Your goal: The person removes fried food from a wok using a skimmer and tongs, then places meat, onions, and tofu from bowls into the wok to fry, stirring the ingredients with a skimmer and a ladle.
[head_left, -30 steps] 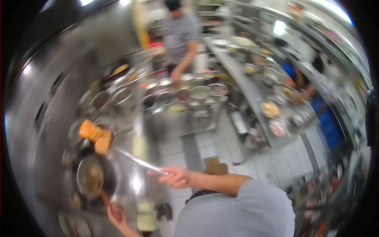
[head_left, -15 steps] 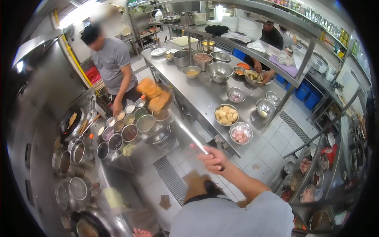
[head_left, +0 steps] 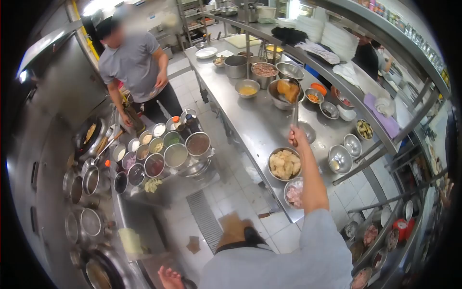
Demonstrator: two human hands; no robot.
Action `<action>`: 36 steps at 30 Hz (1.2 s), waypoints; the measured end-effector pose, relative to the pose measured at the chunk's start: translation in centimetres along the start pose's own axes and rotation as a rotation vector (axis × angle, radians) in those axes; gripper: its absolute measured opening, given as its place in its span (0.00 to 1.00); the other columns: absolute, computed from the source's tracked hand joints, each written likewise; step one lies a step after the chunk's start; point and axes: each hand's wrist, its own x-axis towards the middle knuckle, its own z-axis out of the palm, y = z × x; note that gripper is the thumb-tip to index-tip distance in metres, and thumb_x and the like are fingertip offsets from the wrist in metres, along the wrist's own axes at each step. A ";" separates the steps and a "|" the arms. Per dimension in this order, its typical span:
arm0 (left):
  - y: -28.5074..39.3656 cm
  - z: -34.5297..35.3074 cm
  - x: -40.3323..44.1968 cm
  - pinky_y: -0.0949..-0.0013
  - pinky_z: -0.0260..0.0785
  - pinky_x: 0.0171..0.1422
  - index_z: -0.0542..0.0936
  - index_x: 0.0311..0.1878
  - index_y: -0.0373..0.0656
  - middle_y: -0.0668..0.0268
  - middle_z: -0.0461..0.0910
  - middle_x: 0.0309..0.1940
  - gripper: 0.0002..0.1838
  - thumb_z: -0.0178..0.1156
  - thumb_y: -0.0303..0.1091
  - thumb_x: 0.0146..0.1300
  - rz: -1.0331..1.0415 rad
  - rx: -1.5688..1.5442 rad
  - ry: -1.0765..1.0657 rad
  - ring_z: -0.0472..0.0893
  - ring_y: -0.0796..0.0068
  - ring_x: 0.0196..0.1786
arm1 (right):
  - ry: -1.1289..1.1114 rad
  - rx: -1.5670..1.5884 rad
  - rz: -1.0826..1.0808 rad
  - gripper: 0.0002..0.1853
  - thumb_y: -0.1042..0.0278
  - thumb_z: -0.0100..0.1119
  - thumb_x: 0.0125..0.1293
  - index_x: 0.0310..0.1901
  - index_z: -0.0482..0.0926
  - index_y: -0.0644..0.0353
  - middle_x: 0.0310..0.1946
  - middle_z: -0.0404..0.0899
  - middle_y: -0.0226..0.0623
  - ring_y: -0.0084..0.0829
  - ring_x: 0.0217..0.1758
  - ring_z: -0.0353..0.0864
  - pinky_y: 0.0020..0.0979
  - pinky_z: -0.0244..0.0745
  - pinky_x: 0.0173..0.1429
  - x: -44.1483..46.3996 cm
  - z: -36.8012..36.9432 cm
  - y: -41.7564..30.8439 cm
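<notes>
My right hand (head_left: 297,136) is wrapped round the handle of a long-handled cooking scoop (head_left: 295,113), arm stretched over the steel table. Orange-brown pieces of food (head_left: 288,90) are at its far end, inside or just over a metal bowl (head_left: 280,102); they hide the scoop's head. Just below my hand is a bowl of pale yellow chunks (head_left: 284,164), and nearer the corner a bowl of pinkish raw-looking pieces (head_left: 294,193). At the lower edge my left hand (head_left: 171,278) is low by my body, fingers apart, with nothing visible in it.
A co-worker (head_left: 132,62) stands at the left behind a cluster of seasoning pots (head_left: 163,154). Woks and strainers (head_left: 91,221) line the stove side. An overhead steel shelf (head_left: 356,53) crosses above the table. A rack of bowls (head_left: 370,233) stands right. A grate (head_left: 202,216) lies in the floor.
My right hand has swung the scoop and orange-brown food from above the seasoning pots rightward to the bowl on the table. The co-worker has straightened up. The view has shifted slightly.
</notes>
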 end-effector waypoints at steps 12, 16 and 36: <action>0.7 -5.9 -3.7 0.70 0.72 0.32 0.73 0.53 0.44 0.65 0.74 0.33 0.18 0.51 0.48 0.70 0.197 0.215 0.221 0.76 0.75 0.32 | -0.338 -0.163 -0.197 0.20 0.65 0.43 0.73 0.64 0.63 0.58 0.22 0.66 0.31 0.22 0.14 0.65 0.24 0.63 0.14 2.3 7.0 5.5; 0.4 -10.9 -4.6 0.76 0.68 0.26 0.74 0.50 0.43 0.69 0.71 0.26 0.14 0.48 0.43 0.73 0.435 0.319 0.498 0.72 0.80 0.23 | -0.649 0.173 -0.084 0.20 0.66 0.38 0.75 0.67 0.61 0.57 0.22 0.62 0.29 0.17 0.12 0.61 0.20 0.60 0.12 -10.6 11.8 9.0; 30.1 -34.3 -0.1 0.74 0.67 0.22 0.63 0.51 0.27 0.59 0.70 0.30 0.17 0.52 0.21 0.61 0.146 -0.515 0.160 0.71 0.75 0.23 | -1.455 -1.093 -0.917 0.35 0.66 0.59 0.63 0.68 0.54 0.57 0.28 0.78 0.45 0.39 0.21 0.78 0.39 0.75 0.23 -54.8 45.9 59.5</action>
